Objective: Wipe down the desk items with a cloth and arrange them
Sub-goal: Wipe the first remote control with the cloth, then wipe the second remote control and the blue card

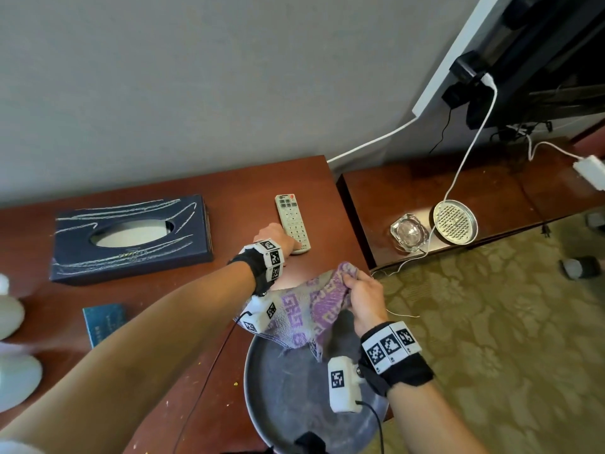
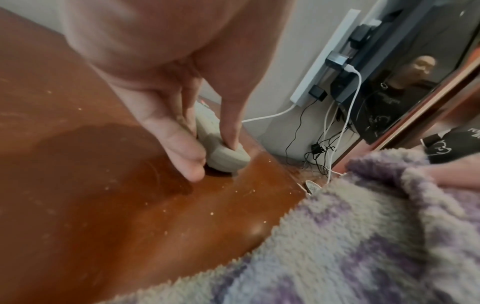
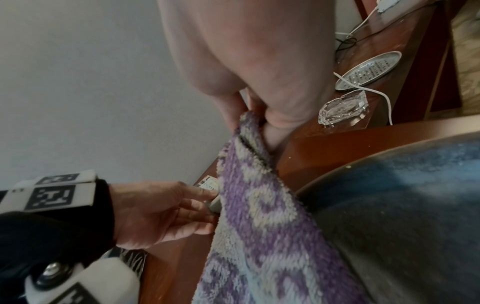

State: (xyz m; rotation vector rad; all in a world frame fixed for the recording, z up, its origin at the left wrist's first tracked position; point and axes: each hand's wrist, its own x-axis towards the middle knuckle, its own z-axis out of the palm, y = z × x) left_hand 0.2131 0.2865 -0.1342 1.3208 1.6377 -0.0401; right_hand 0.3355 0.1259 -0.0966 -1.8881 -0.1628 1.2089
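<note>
- The left hand (image 1: 274, 236) pinches the near end of the remote control (image 1: 292, 223), thumb on one long edge and a finger on the other; the left wrist view shows the rounded, pale grey plastic end caught between the fingertips (image 2: 231, 142).
- The remote is a slim white bar with rows of small keys, lying on the desk (image 1: 170, 178) near its right edge; whether its near end is lifted off the wood cannot be told.
- The right hand (image 1: 365, 298) grips a bunched corner of the cloth (image 1: 304, 309), fingers curled round it, just above the desk's right edge.
- The cloth is looped terry towelling with a purple key pattern on faded cream, and it hangs down over the far rim of the tray.
- The tray (image 1: 291, 398) is round, shallow metal with a dull, scuffed grey face; the bottom of the head view cuts it off.
- The desk is glossy reddish-brown wood flecked with pale crumbs.
- A dark blue tissue box (image 1: 131, 237), rectangular with scratchy pale lines and an oval slot, lies left of the remote.
- A blue-green booklet (image 1: 103, 322) is partly hidden by the left forearm; its print is too small to read.
- On the lower side shelf (image 1: 491, 191) stand a faceted glass ashtray (image 1: 409, 232) and a round perforated metal dish (image 1: 455, 221), with a white cable (image 1: 471, 139) running across them.
</note>
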